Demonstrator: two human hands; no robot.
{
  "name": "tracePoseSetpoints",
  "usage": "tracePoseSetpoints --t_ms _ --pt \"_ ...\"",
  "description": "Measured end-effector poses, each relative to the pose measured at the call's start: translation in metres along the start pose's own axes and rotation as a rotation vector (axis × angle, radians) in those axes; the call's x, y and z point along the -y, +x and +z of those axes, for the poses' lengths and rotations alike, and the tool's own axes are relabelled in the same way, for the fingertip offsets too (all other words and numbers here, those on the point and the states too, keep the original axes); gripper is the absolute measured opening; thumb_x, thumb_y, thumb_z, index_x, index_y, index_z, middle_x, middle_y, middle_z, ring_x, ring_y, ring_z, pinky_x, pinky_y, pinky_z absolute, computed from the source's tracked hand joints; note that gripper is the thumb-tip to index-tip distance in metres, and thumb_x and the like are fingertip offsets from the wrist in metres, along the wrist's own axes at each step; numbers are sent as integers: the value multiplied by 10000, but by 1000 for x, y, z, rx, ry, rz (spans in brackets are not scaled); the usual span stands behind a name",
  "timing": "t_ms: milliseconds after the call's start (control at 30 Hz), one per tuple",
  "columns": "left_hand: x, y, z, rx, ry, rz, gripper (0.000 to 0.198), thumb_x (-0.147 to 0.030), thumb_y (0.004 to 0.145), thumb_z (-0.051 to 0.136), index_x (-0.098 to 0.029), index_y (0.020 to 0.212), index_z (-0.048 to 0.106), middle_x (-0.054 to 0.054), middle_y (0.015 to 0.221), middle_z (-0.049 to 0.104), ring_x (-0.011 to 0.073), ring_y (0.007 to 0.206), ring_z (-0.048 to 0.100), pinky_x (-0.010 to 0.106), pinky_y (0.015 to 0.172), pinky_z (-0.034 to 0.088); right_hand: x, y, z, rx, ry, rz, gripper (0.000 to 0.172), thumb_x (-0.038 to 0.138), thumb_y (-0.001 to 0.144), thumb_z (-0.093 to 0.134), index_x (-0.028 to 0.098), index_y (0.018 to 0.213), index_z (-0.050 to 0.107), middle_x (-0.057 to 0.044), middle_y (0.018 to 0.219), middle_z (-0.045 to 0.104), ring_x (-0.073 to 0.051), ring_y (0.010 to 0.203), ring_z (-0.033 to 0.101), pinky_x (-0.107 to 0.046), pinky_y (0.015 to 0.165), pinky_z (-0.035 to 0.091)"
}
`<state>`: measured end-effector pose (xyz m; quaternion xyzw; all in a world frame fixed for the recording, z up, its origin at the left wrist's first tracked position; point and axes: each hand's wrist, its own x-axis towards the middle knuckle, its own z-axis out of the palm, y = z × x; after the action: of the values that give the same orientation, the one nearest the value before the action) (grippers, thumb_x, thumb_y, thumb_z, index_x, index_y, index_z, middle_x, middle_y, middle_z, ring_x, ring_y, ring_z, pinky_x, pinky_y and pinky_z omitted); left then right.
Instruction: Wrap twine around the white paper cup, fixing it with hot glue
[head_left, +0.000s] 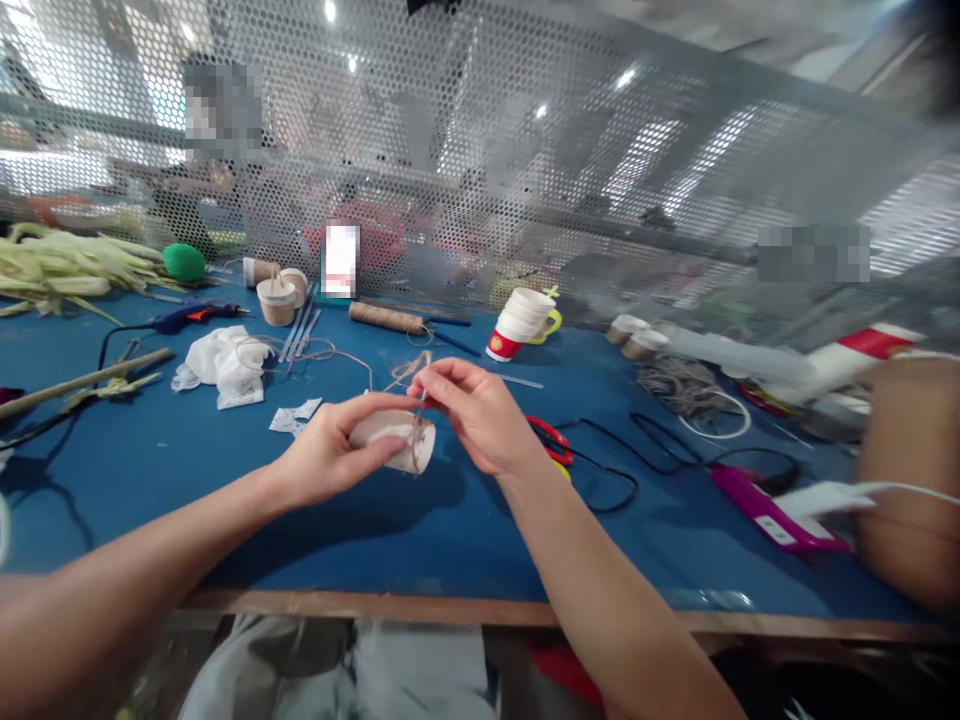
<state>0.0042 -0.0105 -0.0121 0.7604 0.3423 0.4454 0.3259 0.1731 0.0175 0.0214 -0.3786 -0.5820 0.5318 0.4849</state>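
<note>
My left hand (319, 455) is closed around a small pale paper cup (425, 455) tipped on its side, its end turned to the right. Brown twine (415, 440) crosses the cup near that end. Finger and thumb of my right hand (480, 410) are pinched together just above the cup, on what looks like the twine. A loose loop (409, 368) of it stands up behind these fingers. More twine trails left across the table towards a crumpled white cloth (225, 362). The exact spot under my right fingertips is partly hidden.
On the blue table (315, 560) a twine roll (386, 318) and stacked paper cups (520, 322) stand behind my hands. A glue gun (191, 317) lies left. To the right are red-handled scissors (551, 437), a black cable and a magenta power strip (776, 510), beside another person's arm (911, 480).
</note>
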Motion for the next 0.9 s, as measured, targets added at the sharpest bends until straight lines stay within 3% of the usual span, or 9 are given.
tracePoseSetpoints --t_ms 167,300,900 --pt "2 6 1 -24 -361 -331 427 -308 719 635 -134 1101 557 7 728 634 95 566 551 184 526 446 3 -1 -4 -102 -9 -128 141 323 690 676 194 690 620 18 647 627 -89 616 520 -246 619 401" --pt "1 7 3 -28 -499 -443 417 -303 688 665 -125 1053 571 12 751 623 95 585 559 199 556 456 3 -1 -5 -128 -41 -144 155 336 687 677 193 689 615 14 647 624 -96 621 525 -258 629 409" --pt "0 6 4 -31 -511 -432 411 -304 679 681 -119 1032 581 23 753 650 100 570 585 199 534 471 -3 4 -9 -163 -163 -99 153 322 697 660 181 688 602 3 657 620 -100 613 520 -265 631 413"
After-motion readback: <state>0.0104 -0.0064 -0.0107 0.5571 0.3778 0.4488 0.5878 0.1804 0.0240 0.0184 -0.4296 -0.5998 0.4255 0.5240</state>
